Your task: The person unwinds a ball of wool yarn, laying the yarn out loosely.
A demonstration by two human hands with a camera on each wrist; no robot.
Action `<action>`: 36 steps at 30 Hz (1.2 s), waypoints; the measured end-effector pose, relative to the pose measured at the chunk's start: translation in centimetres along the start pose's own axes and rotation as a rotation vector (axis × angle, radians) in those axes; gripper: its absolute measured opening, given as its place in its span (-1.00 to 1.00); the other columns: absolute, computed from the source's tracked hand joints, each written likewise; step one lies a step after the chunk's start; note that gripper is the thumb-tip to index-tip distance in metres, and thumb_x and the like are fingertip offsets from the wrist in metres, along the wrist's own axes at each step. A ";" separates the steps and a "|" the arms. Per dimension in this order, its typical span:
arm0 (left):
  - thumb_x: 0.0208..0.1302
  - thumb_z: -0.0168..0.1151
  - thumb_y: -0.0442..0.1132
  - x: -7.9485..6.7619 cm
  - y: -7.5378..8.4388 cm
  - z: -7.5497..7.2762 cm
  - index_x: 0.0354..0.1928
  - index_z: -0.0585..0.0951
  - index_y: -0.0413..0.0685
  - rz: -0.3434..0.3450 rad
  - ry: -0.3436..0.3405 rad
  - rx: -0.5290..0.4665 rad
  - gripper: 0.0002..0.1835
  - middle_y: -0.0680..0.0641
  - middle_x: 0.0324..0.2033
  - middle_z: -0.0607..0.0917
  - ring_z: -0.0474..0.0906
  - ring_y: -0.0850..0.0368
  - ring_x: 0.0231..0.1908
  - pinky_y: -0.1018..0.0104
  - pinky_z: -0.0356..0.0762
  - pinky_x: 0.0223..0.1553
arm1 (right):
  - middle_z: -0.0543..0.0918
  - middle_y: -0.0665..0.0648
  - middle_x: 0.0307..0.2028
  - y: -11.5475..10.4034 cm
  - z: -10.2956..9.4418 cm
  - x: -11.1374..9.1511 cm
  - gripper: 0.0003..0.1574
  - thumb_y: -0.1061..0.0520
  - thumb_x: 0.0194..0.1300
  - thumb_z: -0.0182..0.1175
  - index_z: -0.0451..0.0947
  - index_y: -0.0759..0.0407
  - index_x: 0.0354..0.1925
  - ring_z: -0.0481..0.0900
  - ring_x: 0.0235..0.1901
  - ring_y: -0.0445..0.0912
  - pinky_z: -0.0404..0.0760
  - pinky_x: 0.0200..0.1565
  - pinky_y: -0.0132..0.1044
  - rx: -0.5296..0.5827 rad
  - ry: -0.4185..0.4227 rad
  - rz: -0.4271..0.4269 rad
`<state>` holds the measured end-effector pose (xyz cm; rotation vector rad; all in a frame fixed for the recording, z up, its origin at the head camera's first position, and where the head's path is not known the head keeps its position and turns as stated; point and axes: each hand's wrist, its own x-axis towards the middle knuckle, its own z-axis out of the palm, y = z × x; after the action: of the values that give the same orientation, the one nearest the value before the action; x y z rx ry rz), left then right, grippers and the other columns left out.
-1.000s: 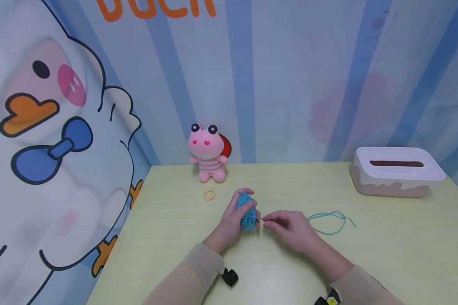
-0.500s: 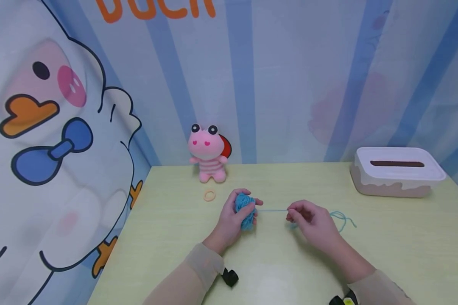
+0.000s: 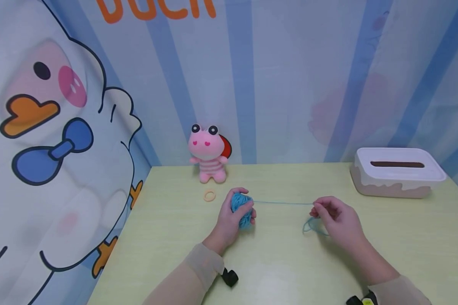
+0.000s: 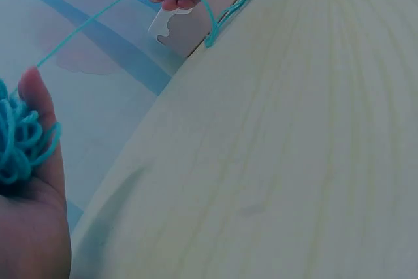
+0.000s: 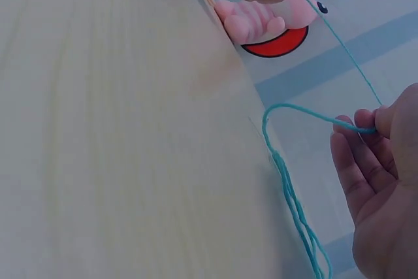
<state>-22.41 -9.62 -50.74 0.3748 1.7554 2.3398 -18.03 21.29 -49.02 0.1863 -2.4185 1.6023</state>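
My left hand [image 3: 229, 216] grips a ball of blue yarn [image 3: 241, 207], its thumb across the front. From the ball a taut yarn strand [image 3: 282, 203] runs right to my right hand [image 3: 341, 222], which pinches it between thumb and forefinger. Past the pinch, a loose tail of yarn [image 3: 312, 225] hangs below the right fingers, partly hidden by that hand. In the right wrist view the doubled tail [image 5: 294, 204] trails down beside the table surface. Loops of the yarn ball [image 4: 19, 138] show against the left palm in the left wrist view.
A pink plush toy [image 3: 207, 152] with a striped body stands at the back of the table [image 3: 275, 271]. In front of it lies a small orange ring [image 3: 209, 195]. A white-topped tissue box [image 3: 398, 173] sits at the back right. A printed curtain [image 3: 282, 84] hangs behind.
My right hand has moved right, away from the ball, and the strand between the hands has grown long and taut. The left hand has shifted slightly left, still gripping the yarn ball.
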 end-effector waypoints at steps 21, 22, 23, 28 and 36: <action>0.60 0.31 -0.20 0.2 -0.1 -0.3 0.42 0.37 -0.17 0.019 0.162 0.150 -0.49 -0.08 -0.21 0.71 0.75 0.06 -0.30 0.25 0.85 -0.15 | 0.84 -0.05 -0.33 3.3 -5.0 -0.2 -0.72 0.15 0.66 0.22 0.70 0.38 0.03 0.62 -0.35 -0.58 0.55 -0.20 -0.75 -0.213 0.153 0.095; 0.58 0.33 -0.20 0.1 -0.2 -0.3 0.43 0.37 -0.16 0.021 0.168 0.155 -0.47 -0.08 -0.19 0.70 0.75 0.07 -0.32 0.26 0.85 -0.16 | 0.86 0.05 -0.30 3.3 -5.3 -0.3 -0.70 0.13 0.67 0.22 0.71 0.37 0.03 0.59 -0.36 -0.57 0.53 -0.23 -0.73 -0.247 0.155 0.105; 0.57 0.35 -0.20 0.1 -0.2 -0.4 0.43 0.37 -0.15 0.024 0.175 0.160 -0.45 -0.08 -0.17 0.70 0.75 0.08 -0.33 0.26 0.84 -0.17 | 0.87 0.14 -0.27 3.4 -5.5 -0.3 -0.69 0.12 0.67 0.21 0.72 0.37 0.03 0.56 -0.36 -0.57 0.50 -0.25 -0.71 -0.279 0.154 0.113; 0.54 0.37 -0.24 0.2 -0.2 -0.5 0.46 0.36 -0.16 0.020 0.180 0.158 -0.41 -0.09 -0.16 0.68 0.73 0.09 -0.35 0.28 0.83 -0.18 | 0.85 0.30 -0.15 3.9 -6.0 -0.4 -0.64 0.04 0.64 0.24 0.76 0.31 0.06 0.48 -0.33 -0.44 0.45 -0.26 -0.51 -0.419 0.124 0.150; 0.57 0.34 -0.24 0.0 0.0 -0.1 0.43 0.38 -0.08 -0.002 0.126 0.130 -0.47 -0.10 -0.15 0.68 0.75 0.08 -0.29 0.23 0.86 -0.10 | 0.83 0.29 -0.13 4.1 -5.9 -0.3 -0.63 0.00 0.60 0.32 0.80 0.28 0.07 0.56 -0.30 -0.19 0.46 -0.28 -0.36 -0.478 0.063 0.168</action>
<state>-22.47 -9.74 -50.81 0.2493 1.9707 2.3005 -17.93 28.26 -50.54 -0.1528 -2.7368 1.0179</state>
